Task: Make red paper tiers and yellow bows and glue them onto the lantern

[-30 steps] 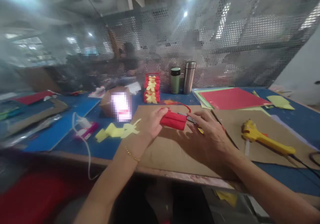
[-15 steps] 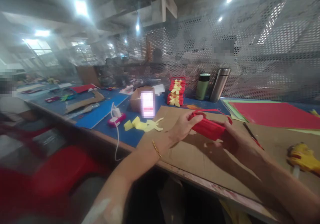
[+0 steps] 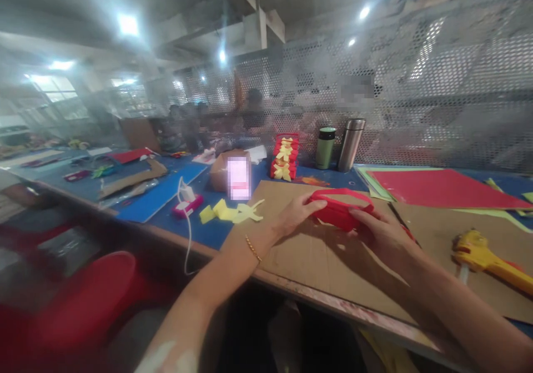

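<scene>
Above the brown cardboard sheet (image 3: 291, 256), a small red box with a thin strap along its top (image 3: 339, 213) is held between my two hands. My left hand (image 3: 297, 215) grips its left end, thumb on top. At the right end, my right hand (image 3: 375, 228) has its fingers closed round the side, some fingertips hidden behind it. Yellow cut pieces (image 3: 233, 212) lie left of the cardboard. Behind it stand stacked red boxes with yellow bows (image 3: 285, 156). A yellow glue gun (image 3: 478, 251) rests on the cardboard to the right.
A green tumbler (image 3: 325, 150) and a steel flask (image 3: 351, 146) stand at the back by the mesh screen. Red sheets (image 3: 441, 187) lie at right. A lit phone (image 3: 239, 179) leans on a brown box; a purple power strip (image 3: 187, 206) and cable lie left. A red stool (image 3: 95, 295) is below.
The red box has turned between my hands, so its strap and top rim now face me more. My right thumb has moved onto its front. The whole view has shifted slightly.
</scene>
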`<state>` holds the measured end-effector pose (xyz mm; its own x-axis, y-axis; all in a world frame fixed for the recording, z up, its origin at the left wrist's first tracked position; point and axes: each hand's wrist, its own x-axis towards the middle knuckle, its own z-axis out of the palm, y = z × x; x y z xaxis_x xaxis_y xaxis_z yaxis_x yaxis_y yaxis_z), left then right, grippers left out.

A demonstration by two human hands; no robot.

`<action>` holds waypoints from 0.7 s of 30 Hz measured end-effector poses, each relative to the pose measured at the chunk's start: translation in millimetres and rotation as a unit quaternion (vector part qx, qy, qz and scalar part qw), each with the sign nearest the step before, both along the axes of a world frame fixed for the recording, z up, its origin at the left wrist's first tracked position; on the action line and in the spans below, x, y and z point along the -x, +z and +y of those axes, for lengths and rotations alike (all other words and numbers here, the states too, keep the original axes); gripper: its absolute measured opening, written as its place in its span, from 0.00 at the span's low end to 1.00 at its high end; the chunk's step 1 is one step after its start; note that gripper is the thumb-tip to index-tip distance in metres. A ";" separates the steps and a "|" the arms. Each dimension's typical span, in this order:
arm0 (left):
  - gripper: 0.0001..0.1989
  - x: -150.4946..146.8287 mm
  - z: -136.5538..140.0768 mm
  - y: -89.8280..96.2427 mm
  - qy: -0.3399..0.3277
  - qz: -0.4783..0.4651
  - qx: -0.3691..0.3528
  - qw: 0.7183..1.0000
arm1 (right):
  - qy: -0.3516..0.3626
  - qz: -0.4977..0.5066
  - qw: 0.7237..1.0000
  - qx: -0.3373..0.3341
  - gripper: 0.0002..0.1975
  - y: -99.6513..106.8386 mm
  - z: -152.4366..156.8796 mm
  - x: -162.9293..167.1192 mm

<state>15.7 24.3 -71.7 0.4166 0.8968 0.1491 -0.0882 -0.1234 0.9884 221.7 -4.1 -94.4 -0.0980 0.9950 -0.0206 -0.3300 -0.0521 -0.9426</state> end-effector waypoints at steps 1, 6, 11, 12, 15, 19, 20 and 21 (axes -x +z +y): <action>0.20 0.2 0.9 -0.3 0.000 0.002 0.007 1.000 | -0.008 -0.006 1.000 -0.002 0.12 0.6 0.1 1.1; 0.22 0.1 5.1 -2.4 0.007 -0.010 0.033 0.999 | -0.010 -0.021 0.999 -0.022 0.13 2.9 0.9 6.4; 0.22 1.1 3.2 -1.2 -0.004 -0.018 0.044 0.999 | -0.004 -0.001 1.000 -0.011 0.16 3.8 2.8 6.5; 0.22 1.4 1.7 0.0 -0.008 -0.017 0.042 0.999 | 0.000 0.000 1.000 -0.010 0.16 4.0 2.6 6.2; 0.24 2.0 -2.2 3.1 -0.023 -0.004 0.055 0.998 | 0.006 -0.006 1.000 -0.009 0.17 5.3 0.3 5.5; 0.26 -0.1 -0.7 1.6 -0.036 0.000 0.083 0.996 | 0.000 -0.016 1.000 -0.015 0.18 6.9 -2.6 4.9; 0.25 -0.8 0.6 0.4 -0.035 -0.005 0.083 0.996 | -0.001 -0.022 1.000 -0.021 0.18 6.8 -2.5 4.8; 0.24 -1.3 1.9 -0.9 -0.032 -0.011 0.081 0.996 | -0.001 -0.030 0.999 -0.027 0.17 6.4 -2.0 4.8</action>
